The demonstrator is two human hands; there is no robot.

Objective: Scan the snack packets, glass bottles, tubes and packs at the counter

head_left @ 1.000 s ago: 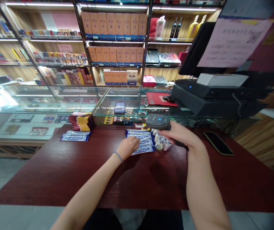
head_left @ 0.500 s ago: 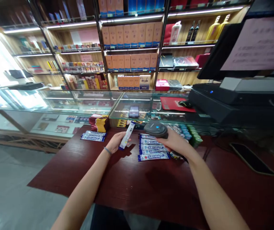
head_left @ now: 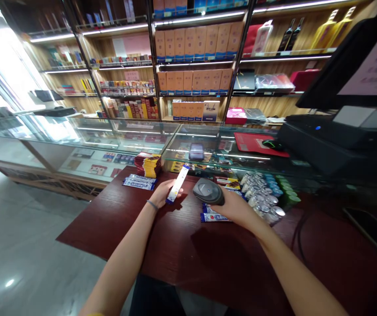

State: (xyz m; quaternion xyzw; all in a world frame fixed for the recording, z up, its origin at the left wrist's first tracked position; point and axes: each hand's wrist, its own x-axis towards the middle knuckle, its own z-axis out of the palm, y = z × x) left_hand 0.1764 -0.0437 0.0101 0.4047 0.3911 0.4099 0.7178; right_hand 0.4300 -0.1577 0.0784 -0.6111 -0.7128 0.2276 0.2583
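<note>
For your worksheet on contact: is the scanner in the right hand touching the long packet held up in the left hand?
Apart. The head view shows dark tabletop between the scanner and the packet.

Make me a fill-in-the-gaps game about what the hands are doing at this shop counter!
1. The left hand holds up one blue and white ____.
2. The right hand grips a grey ____, turned toward the left hand.
3. More packets lie flat on the dark red ____, just under the right hand.
4. Beside the right hand stands a cluster of small ____ with shiny tops.

Missing words: packet; scanner; table; cans
</note>
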